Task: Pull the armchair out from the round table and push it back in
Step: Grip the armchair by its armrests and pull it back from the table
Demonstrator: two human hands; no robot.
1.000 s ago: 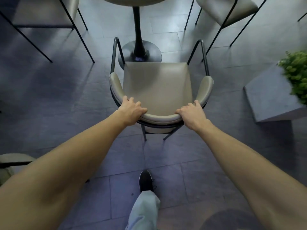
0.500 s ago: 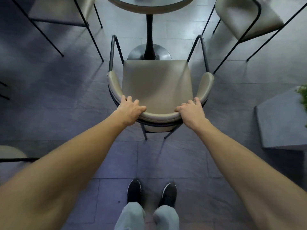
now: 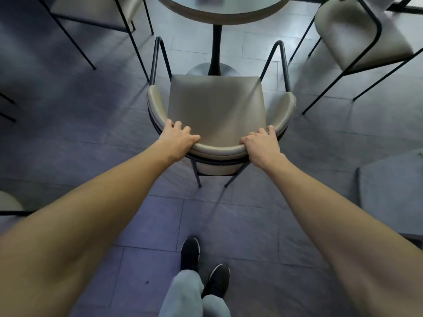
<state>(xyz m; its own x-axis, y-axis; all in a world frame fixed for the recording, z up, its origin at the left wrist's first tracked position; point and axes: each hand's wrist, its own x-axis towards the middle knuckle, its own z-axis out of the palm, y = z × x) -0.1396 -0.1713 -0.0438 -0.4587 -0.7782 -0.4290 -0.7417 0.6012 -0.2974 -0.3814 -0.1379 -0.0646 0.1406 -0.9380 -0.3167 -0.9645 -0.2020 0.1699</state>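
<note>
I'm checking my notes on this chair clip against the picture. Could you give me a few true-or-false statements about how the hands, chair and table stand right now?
1. Both hands grip the armchair's curved backrest. True: the left hand and the right hand each hold the rim.
2. The seat is tucked fully under the round table. False: the whole seat shows, short of the tabletop.
3. The table stands on a single central post. True.
4. Something lies on the armchair's seat. False: the seat is bare.
5. The person is barefoot. False: they wear dark shoes.

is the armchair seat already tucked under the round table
No, the armchair seat lies wholly short of the round table edge, with both hands gripping its backrest.
</note>
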